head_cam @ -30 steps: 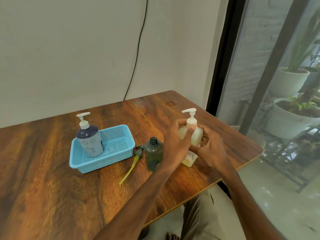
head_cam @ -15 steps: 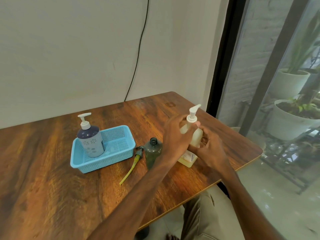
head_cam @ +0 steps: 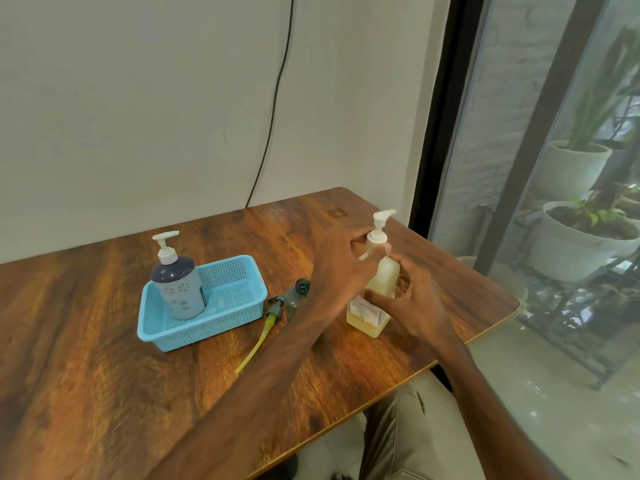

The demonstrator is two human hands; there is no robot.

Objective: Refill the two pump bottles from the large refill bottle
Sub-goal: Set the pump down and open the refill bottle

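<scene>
A pale yellow bottle [head_cam: 375, 299] with a white pump head [head_cam: 380, 225] stands near the table's right edge, tilted slightly. My left hand [head_cam: 341, 268] grips its collar just below the pump. My right hand [head_cam: 412, 299] holds the bottle's body from the right. A small dark green bottle [head_cam: 297, 295] stands open beside my left wrist, partly hidden by it. Its removed pump with a yellow-green tube [head_cam: 263, 332] lies on the table. A dark blue and grey pump bottle [head_cam: 178, 284] stands in a light blue basket [head_cam: 239, 315].
The wooden table [head_cam: 104, 375] meets a white wall at the back, where a black cable [head_cam: 273, 105] hangs down. A glass door [head_cam: 554, 202] with potted plants [head_cam: 581, 237] behind it is on the right. My knee [head_cam: 408, 431] shows below the table edge.
The white pump head has turned from pointing left to pointing right and away. The yellow bottle has tilted a little. Both hands stay on it.
</scene>
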